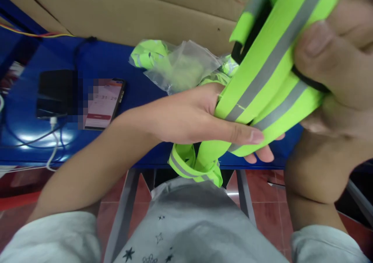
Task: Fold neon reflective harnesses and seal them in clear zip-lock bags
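Neon-yellow reflective straps (271, 56) with grey stripes run between my two hands, raised close to the camera. My left hand (201, 119) is wrapped round their lower part, thumb lying on top and fingertips showing beneath. My right hand (340, 64) pinches the upper part, its thumb pressed on the strap. Black edges or a buckle show between the layers. Below my left hand a loop of the same strap hangs over the table's front edge. Behind the hands lie a clear plastic bag (186, 66) and more neon pieces (150, 55).
On the blue table (136, 88), a phone (103, 103) with a lit screen lies left of the bag. Beside it are a black device (54, 93) and a white charging cable (54, 138). A tan padded panel (145, 14) stands along the back.
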Motion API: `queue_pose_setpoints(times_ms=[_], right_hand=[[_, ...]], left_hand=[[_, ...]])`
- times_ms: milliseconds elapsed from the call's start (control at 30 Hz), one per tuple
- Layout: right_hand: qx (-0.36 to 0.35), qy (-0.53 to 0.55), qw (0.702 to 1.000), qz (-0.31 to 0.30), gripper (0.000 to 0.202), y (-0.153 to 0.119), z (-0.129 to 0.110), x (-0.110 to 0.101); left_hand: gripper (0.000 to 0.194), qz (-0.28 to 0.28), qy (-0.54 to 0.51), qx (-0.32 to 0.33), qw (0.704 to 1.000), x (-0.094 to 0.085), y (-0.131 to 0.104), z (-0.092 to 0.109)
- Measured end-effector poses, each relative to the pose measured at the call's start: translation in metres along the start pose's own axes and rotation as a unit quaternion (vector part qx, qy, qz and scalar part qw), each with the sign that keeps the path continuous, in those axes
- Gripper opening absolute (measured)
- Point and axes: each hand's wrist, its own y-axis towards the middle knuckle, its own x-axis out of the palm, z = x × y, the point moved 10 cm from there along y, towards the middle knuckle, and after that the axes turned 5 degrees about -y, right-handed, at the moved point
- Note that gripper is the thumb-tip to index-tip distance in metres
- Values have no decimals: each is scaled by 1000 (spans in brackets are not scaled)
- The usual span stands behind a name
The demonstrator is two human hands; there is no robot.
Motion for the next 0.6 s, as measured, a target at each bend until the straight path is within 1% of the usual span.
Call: queue_pose_setpoints(times_ms=[33, 67, 100, 133, 167, 200, 267, 300, 367, 500, 533, 600], right_hand=[[-40, -15, 999, 15, 17, 5, -2, -3], [-62, -10, 998, 14, 25, 12, 2, -4], [-62, 15, 998, -2, 37, 21, 13, -3], [-47, 31, 998, -28, 41, 30, 29, 0], [-41, 21, 998, -50, 38, 38, 43, 2], [-48, -16, 997, -60, 32, 44, 53, 2], [-118, -124, 984, -46, 25, 50, 60, -1], [-152, -172, 972, -42, 27, 48, 60, 0], [-188, -233, 952, -65, 39, 41, 60, 9], [-153, -302, 925, -174, 63, 19, 69, 32], [-144, -307, 921, -193, 61, 14, 70, 35], [-141, -304, 919, -207, 43, 8, 68, 38]], left_hand=[[9, 8, 9, 5, 1000, -3, 1, -6], [9, 17, 17, 14, 1000, -8, 3, -13], [9, 25, 23, 23, 999, -14, 5, -22], [9, 30, 22, 31, 999, -20, 8, -31], [9, 35, 22, 29, 999, -28, 11, -42], [11, 39, 26, 29, 998, -35, 13, -50], [14, 42, 41, 25, 998, -46, 15, -63], [16, 39, 52, 23, 998, -48, 15, -67], [19, 26, 76, 22, 997, -48, 14, -69], [18, 5, 115, 25, 993, -38, 10, -67], [16, 5, 119, 20, 993, -36, 9, -67], [12, 6, 107, 5, 994, -32, 9, -67]])
